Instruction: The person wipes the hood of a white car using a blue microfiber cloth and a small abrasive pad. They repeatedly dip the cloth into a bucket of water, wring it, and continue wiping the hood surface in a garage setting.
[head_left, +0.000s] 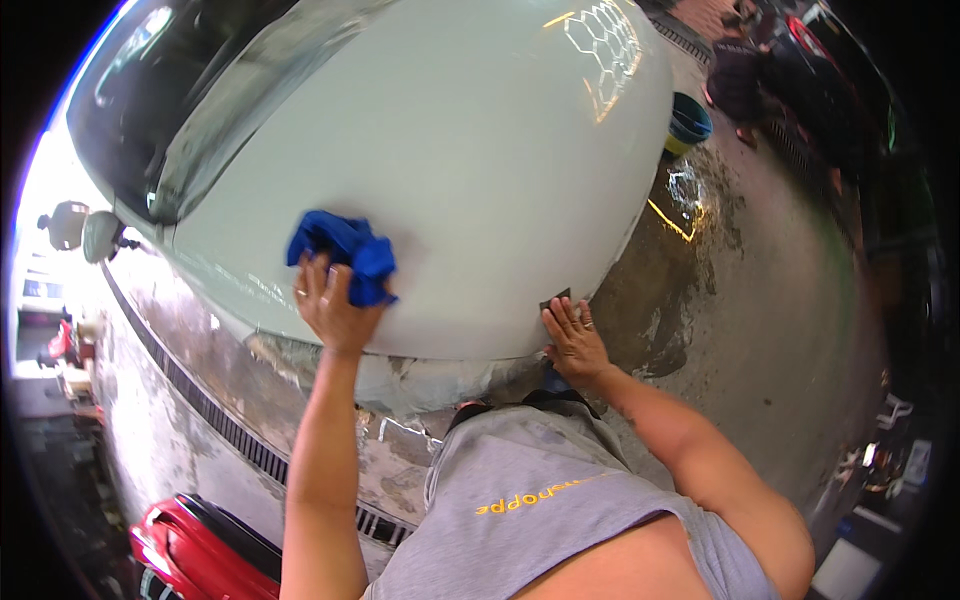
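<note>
A pale, glossy car hood (450, 170) spreads in front of me. My left hand (340, 305) grips a crumpled blue cloth (345, 248) against the hood's near left part. Close to the hood's near right corner, my right hand (575, 338) presses a small dark square sheet (555, 299) to the paint. Its fingers lie close together over the sheet and hide part of it. What the sheet is made of cannot be made out.
A bucket (688, 122) stands on the wet floor beyond the car's right side. A drain grate (215, 415) runs behind me on the left, near a red motorcycle (190, 545). Another person (738, 80) is at the far right. The car's side mirror (103, 237) sticks out at left.
</note>
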